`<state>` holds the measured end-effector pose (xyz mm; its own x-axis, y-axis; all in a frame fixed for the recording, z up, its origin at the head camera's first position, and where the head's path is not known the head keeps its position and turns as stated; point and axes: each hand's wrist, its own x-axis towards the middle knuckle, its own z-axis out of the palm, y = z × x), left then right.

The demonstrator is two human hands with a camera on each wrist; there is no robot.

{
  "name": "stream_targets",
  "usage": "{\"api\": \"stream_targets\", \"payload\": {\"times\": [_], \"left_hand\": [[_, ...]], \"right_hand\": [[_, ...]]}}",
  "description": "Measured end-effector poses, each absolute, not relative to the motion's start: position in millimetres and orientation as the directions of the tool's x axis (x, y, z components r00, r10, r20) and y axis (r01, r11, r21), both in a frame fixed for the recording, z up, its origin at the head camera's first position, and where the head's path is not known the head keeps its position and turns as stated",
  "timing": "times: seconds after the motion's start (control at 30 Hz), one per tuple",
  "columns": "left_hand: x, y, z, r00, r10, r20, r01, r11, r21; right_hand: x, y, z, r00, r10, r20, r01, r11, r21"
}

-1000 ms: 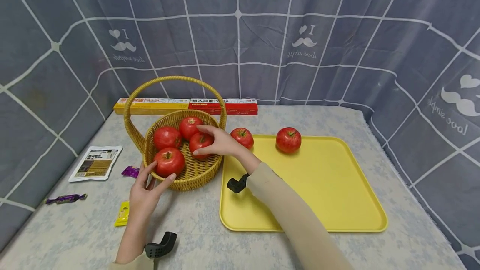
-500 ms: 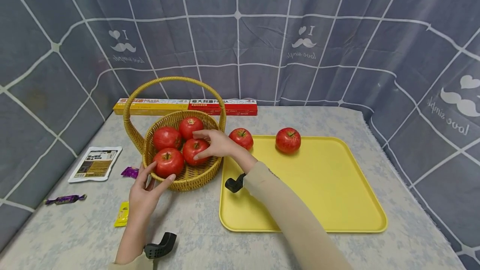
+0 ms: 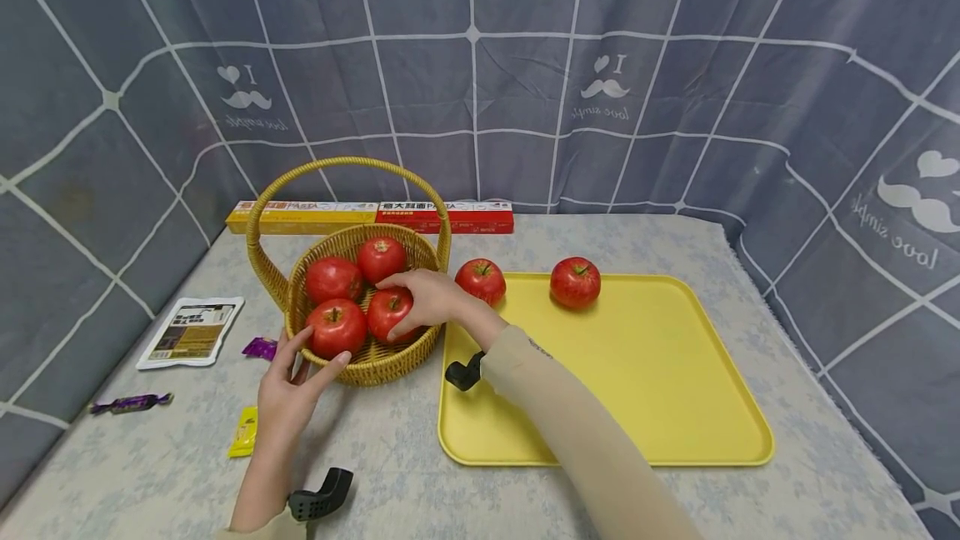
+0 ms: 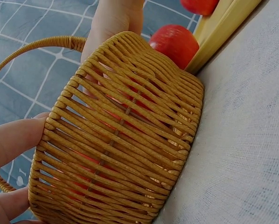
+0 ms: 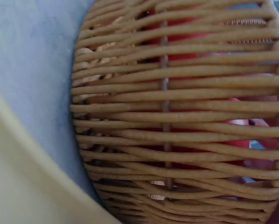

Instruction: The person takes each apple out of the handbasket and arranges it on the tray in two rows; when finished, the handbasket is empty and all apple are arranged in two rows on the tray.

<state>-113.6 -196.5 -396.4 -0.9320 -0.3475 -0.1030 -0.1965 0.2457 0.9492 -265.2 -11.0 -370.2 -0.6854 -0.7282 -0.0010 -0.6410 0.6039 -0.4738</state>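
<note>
- The right hand [image 3: 423, 300] reached into the wicker basket [image 3: 390, 361] from its right side, fingers curled over the front-right tomato [image 3: 387, 312], which it gripped from the top and the right.
- That tomato sat low in the basket, touching the front-left tomato [image 3: 335, 327] and just in front of the two at the back [image 3: 382, 257].
- The left hand [image 3: 288, 394] lay at the front-left of the basket, relaxed and fairly wide open, the thumb [image 3: 335, 362] and one finger [image 3: 295, 344] resting against the rim on either side of the front-left tomato; it gripped nothing.
- In the left wrist view the fingers [image 4: 16, 137] touched the basket's woven wall [image 4: 125, 140].
- The basket stood near the left rear of the table [image 3: 405, 473], just beside the left edge of the yellow tray [image 3: 645, 390].
- Another tomato [image 3: 480, 280] lay at the tray's rear left corner, and one more [image 3: 575, 282] stood along its rear edge.
- Compared with half a second earlier, the right hand and its tomato had sunk lower into the basket and slightly towards the front; a second earlier the tomato was higher, near the back pair.
- The left hand had kept its place on the rim.
</note>
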Motion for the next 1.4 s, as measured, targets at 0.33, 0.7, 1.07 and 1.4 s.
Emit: {"api": "stream_targets", "payload": {"times": [0.33,0.7,1.07,1.4], "left_hand": [[-114,-197,-398,-0.93,-0.351,-0.111,-0.204,0.242,0.949],[-114,-196,-398,-0.927,-0.358,-0.111,-0.208,0.244,0.947],[-115,-197,-398,-0.926,-0.361,-0.113,-0.205,0.228,0.952],[-116,-197,-399,-0.927,-0.359,-0.106,-0.197,0.228,0.953]], "right_hand": [[-245,19,-362,-0.756,-0.626,0.192,-0.569,0.482,-0.667],[-224,113,-315,-0.762,-0.413,0.498,-0.62,0.244,-0.746],[-223,201,-315,-0.862,0.061,0.503,-0.455,0.345,-0.821],[-262,266,-379,-0.801,0.443,0.403,-0.254,0.358,-0.899]]}}
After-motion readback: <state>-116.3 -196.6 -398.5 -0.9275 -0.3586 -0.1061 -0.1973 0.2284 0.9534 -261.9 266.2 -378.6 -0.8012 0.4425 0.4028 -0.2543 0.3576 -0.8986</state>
